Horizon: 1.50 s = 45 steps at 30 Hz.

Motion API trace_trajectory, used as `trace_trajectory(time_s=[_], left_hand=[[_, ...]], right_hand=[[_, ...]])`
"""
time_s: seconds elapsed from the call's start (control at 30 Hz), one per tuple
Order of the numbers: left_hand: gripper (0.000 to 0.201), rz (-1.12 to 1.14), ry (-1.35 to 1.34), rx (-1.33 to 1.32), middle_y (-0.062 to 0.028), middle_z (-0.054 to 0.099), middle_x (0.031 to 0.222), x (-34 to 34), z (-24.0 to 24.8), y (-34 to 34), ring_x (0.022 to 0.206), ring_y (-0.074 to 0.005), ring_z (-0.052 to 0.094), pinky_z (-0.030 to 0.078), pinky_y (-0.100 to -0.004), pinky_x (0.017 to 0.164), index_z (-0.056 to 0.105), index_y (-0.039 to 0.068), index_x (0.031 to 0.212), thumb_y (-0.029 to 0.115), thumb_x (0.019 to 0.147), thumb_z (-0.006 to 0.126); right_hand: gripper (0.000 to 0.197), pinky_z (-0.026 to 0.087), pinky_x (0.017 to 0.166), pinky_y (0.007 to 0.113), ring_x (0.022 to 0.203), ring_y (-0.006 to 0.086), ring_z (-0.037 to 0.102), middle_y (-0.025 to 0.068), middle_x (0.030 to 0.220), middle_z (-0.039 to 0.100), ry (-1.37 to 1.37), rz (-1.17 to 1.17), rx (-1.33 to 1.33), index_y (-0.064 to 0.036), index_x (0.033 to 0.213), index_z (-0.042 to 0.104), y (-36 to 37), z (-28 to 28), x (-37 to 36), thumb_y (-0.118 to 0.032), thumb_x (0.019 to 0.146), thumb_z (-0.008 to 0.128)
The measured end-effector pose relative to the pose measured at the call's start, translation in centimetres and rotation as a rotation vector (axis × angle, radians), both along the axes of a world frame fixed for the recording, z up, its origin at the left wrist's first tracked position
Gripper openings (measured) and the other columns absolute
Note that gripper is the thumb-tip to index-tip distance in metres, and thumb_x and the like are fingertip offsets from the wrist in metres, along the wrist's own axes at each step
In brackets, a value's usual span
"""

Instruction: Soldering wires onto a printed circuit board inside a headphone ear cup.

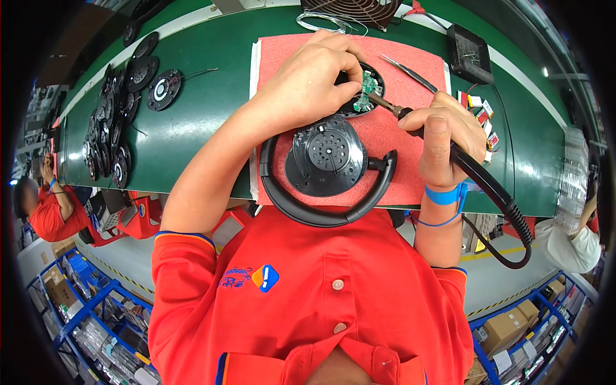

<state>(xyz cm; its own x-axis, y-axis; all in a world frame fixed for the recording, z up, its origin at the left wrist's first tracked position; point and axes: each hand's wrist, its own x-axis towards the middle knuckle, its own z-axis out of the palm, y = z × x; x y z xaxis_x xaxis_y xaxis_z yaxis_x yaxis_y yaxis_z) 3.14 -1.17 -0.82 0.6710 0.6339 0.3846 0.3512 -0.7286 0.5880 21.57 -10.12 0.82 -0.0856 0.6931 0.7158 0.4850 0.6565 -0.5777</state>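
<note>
My right hand (446, 131) is wrapped around a soldering iron (401, 111), its tip on the green circuit board (367, 90). That board lies in a round black housing (378, 74) on the pink mat (276, 54). Over the housing's left side my left hand (321, 77) bends its fingers in a pinch; what they hold, if anything, is hidden. Just below, nearer to me, lies the black headphone band (308, 212) with a round ear cup (328, 151) that has a perforated centre. A blue wrist strap (444, 195) circles my right wrist.
Tweezers (410, 72) lie right of the housing. Small battery packs (486, 122) and a black tray (471, 58) sit beyond the mat's right edge. Many round speakers (109, 128) are heaped at the left. A wire coil (321, 22) and a fan (359, 9) stand at the back.
</note>
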Motion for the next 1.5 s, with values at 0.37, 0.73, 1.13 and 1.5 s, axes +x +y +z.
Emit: trace_trajectory(time_s=[0.37, 0.73, 1.13, 1.5], left_hand=[[0.007, -0.007, -0.003, 0.025, -0.0112, 0.063, 0.098, 0.1, -0.1, -0.1, 0.098, -0.0299, 0.054, 0.044, -0.0378, 0.088, 0.064, -0.001, 0.072, 0.005, 0.07, 0.062], [0.006, 0.012, 0.124, 0.157, -0.0103, 0.062, 0.103, 0.1, 0.4, -0.3, 0.104, -0.0294, 0.052, 0.042, -0.0382, 0.09, 0.064, -0.001, 0.074, 0.005, 0.073, 0.064], [0.006, 0.007, 0.152, 0.167, -0.0096, 0.062, 0.104, 0.2, 0.7, -0.4, 0.105, -0.0283, 0.052, 0.042, -0.0379, 0.09, 0.064, 0.0, 0.076, 0.005, 0.074, 0.063], [0.009, 0.131, 0.047, -0.184, -0.0112, 0.064, 0.089, -0.2, -0.1, -0.4, 0.091, -0.0296, 0.057, 0.046, -0.0366, 0.084, 0.066, 0.0, 0.073, 0.008, 0.069, 0.066]], right_hand=[[0.044, 0.029, 0.047, 0.028, 0.049, 0.014, 0.041, 0.0071, 0.056, 0.058, 0.023, -0.048, 0.045, 0.002, 0.062, 0.059, -0.2, 0.1, 0.2, -0.023, 0.095, 0.045], [0.042, 0.03, 0.048, 0.029, 0.049, 0.0143, 0.041, 0.0074, 0.056, 0.057, 0.048, -0.071, 0.04, 0.0022, 0.063, 0.059, -0.1, -0.1, 0.3, -0.023, 0.094, 0.046], [0.041, 0.027, 0.046, 0.028, 0.049, 0.0133, 0.041, 0.0063, 0.055, 0.054, 0.024, -0.06, 0.052, 0.0019, 0.064, 0.06, -0.1, 0.0, 0.3, -0.023, 0.094, 0.048], [0.042, 0.028, 0.046, 0.028, 0.049, 0.014, 0.041, 0.0075, 0.057, 0.057, 0.042, -0.064, 0.098, 0.0026, 0.064, 0.06, -0.2, -0.3, 0.4, -0.023, 0.095, 0.047]])
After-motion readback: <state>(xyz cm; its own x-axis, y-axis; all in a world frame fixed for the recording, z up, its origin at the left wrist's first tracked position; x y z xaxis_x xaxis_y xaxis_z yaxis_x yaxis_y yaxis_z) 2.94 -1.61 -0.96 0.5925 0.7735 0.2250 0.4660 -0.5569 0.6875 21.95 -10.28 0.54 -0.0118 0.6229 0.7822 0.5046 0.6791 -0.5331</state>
